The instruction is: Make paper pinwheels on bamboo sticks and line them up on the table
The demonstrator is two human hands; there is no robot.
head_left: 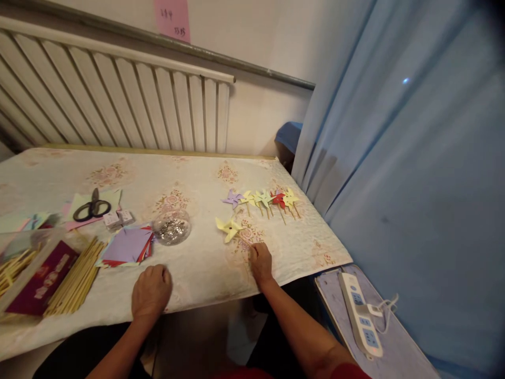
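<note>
My right hand is closed around the stick of a yellow paper pinwheel, whose blades point away to the left, just over the tablecloth. My left hand rests at the table's near edge with its fingers curled in; what they hold, if anything, is hidden. Beyond the left hand lies a stack of square papers, purple on top with red and other colours beneath. A clear round dish of small shiny metal pieces stands beside the stack. Several finished-looking pinwheels lie in a row farther back.
Scissors lie on coloured paper, near small white boxes. Thin wooden sticks and a maroon-labelled plastic package occupy the left. A power strip sits on a lower surface at right, beside a blue curtain. A radiator stands behind.
</note>
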